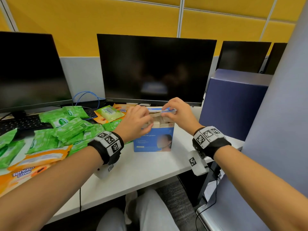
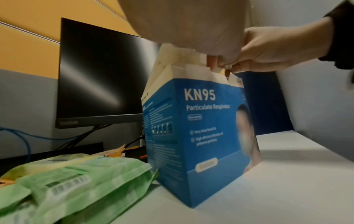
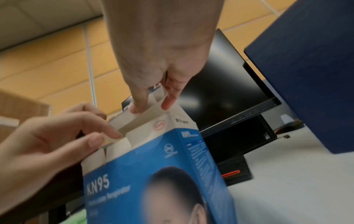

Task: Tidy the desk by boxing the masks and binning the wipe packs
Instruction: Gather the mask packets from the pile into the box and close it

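Note:
A blue KN95 mask box (image 1: 153,140) stands upright on the white desk (image 1: 150,167), its top flaps raised. My left hand (image 1: 149,125) pinches the left end of the pale lid flap (image 3: 132,121) between thumb and forefinger. At the flap's right end, my right hand (image 1: 165,112) pinches it from above. The right wrist view shows both pinches, left hand (image 3: 107,137) and right hand (image 3: 151,106). The inside of the box (image 2: 201,121) is hidden. Green wipe packs (image 1: 66,127) and orange wipe packs (image 1: 33,164) lie heaped left of the box.
A dark monitor (image 1: 155,70) stands right behind the box, another monitor (image 1: 28,70) at the left above a keyboard (image 1: 23,124). A blue cable (image 1: 86,95) loops behind the packs. A navy partition (image 1: 233,105) closes the right side. The desk's front edge runs near my forearms.

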The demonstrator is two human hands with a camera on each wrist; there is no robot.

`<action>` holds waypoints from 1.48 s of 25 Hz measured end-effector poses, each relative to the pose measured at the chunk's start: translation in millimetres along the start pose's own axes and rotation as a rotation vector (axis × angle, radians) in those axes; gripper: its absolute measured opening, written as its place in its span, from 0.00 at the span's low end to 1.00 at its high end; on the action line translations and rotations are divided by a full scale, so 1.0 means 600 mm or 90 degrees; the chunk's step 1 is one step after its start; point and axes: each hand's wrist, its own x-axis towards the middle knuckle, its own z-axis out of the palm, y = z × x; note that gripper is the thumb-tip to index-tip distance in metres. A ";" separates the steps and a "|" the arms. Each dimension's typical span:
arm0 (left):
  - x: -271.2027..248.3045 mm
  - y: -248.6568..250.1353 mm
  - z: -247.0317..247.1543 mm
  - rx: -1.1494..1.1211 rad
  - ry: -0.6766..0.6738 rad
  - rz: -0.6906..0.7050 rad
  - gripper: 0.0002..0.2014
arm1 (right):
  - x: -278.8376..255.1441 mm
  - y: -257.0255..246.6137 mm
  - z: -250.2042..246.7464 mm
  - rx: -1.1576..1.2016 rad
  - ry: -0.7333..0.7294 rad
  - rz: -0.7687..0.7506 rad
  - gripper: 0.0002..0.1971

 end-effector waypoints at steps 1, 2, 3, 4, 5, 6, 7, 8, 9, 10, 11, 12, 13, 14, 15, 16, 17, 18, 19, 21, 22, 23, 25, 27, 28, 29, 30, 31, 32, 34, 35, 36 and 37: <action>0.002 0.002 0.002 0.030 -0.007 -0.002 0.14 | 0.004 -0.002 -0.001 0.018 0.012 0.009 0.09; 0.006 0.005 0.005 0.061 -0.012 -0.008 0.16 | 0.007 -0.003 -0.001 0.033 0.021 0.016 0.09; 0.009 0.009 0.007 0.097 -0.019 -0.012 0.18 | 0.008 -0.005 -0.001 0.046 0.030 0.022 0.09; 0.012 0.015 0.009 0.135 -0.031 -0.016 0.20 | 0.008 -0.005 -0.002 0.059 0.038 0.031 0.08; 0.014 0.021 0.009 0.171 -0.045 -0.019 0.22 | 0.007 -0.007 -0.003 0.071 0.042 0.043 0.08; 0.016 0.028 0.009 0.201 -0.054 -0.018 0.23 | 0.005 -0.008 -0.003 0.079 0.039 0.056 0.07; 0.017 0.035 0.008 0.219 -0.058 -0.018 0.24 | 0.003 -0.009 -0.003 0.082 0.033 0.066 0.07; 0.018 0.041 0.007 0.228 -0.058 -0.020 0.25 | 0.000 -0.010 -0.002 0.083 0.028 0.072 0.07; 0.019 0.045 0.005 0.230 -0.059 -0.027 0.24 | -0.002 -0.009 -0.001 0.086 0.028 0.074 0.07; 0.021 0.048 0.003 0.228 -0.054 -0.035 0.23 | -0.004 -0.008 0.000 0.091 0.034 0.074 0.07; 0.021 0.051 0.001 0.217 -0.050 -0.039 0.22 | -0.006 -0.007 0.000 0.096 0.039 0.074 0.07; 0.020 0.052 0.000 0.193 -0.044 -0.034 0.20 | -0.008 -0.005 0.002 0.101 0.039 0.077 0.08; 0.017 0.051 -0.002 0.155 -0.044 -0.025 0.17 | -0.009 -0.004 0.004 0.102 0.033 0.081 0.08; 0.013 0.049 -0.003 0.110 -0.047 -0.018 0.14 | -0.011 -0.004 0.007 0.099 0.019 0.084 0.08; 0.009 0.045 -0.006 0.063 -0.057 -0.016 0.13 | -0.014 -0.003 0.011 0.091 0.003 0.085 0.07; 0.006 0.039 -0.009 0.019 -0.070 -0.020 0.13 | -0.017 -0.002 0.013 0.082 -0.012 0.083 0.08; 0.003 0.033 -0.013 -0.017 -0.081 -0.026 0.13 | -0.019 -0.001 0.014 0.079 -0.023 0.083 0.08; 0.000 0.026 -0.017 -0.049 -0.092 -0.034 0.14 | -0.021 0.001 0.015 0.082 -0.030 0.087 0.09; -0.002 0.020 -0.021 -0.079 -0.101 -0.049 0.14 | -0.022 0.002 0.013 0.087 -0.033 0.093 0.09; -0.008 0.006 -0.024 -0.145 -0.107 -0.116 0.13 | -0.021 0.003 0.008 0.095 -0.036 0.110 0.09; -0.011 -0.002 -0.025 -0.186 -0.092 -0.173 0.13 | -0.022 0.002 0.003 0.089 -0.042 0.119 0.10; -0.012 -0.008 -0.025 -0.226 -0.077 -0.241 0.12 | -0.023 0.001 0.000 0.077 -0.053 0.129 0.11; -0.016 -0.015 -0.025 -0.288 -0.065 -0.343 0.09 | -0.029 0.000 -0.008 0.059 -0.081 0.136 0.14; -0.019 -0.020 -0.024 -0.326 -0.067 -0.375 0.05 | -0.036 0.002 -0.010 0.081 -0.099 0.144 0.14; -0.021 -0.022 -0.022 -0.336 -0.068 -0.375 0.04 | -0.039 0.003 -0.010 0.099 -0.100 0.153 0.14; -0.022 -0.022 -0.022 -0.341 -0.068 -0.367 0.03 | -0.040 0.005 -0.010 0.114 -0.092 0.159 0.13; -0.023 -0.024 -0.021 -0.346 -0.071 -0.361 0.04 | -0.040 0.006 -0.010 0.126 -0.080 0.162 0.12; -0.024 -0.025 -0.021 -0.346 -0.080 -0.356 0.05 | -0.040 0.007 -0.011 0.144 -0.071 0.168 0.12; -0.026 -0.027 -0.020 -0.336 -0.092 -0.349 0.07 | -0.040 0.004 -0.012 0.170 -0.069 0.174 0.11; -0.026 -0.026 -0.020 -0.305 -0.092 -0.321 0.09 | -0.039 0.000 -0.014 0.216 -0.074 0.180 0.11; -0.024 -0.024 -0.022 -0.296 -0.069 -0.304 0.08 | -0.040 -0.002 -0.016 0.227 -0.073 0.179 0.12; -0.022 -0.021 -0.022 -0.292 -0.035 -0.289 0.07 | -0.042 -0.003 -0.017 0.236 -0.066 0.179 0.12; -0.020 -0.019 -0.023 -0.293 -0.004 -0.279 0.06 | -0.044 -0.003 -0.016 0.247 -0.057 0.181 0.13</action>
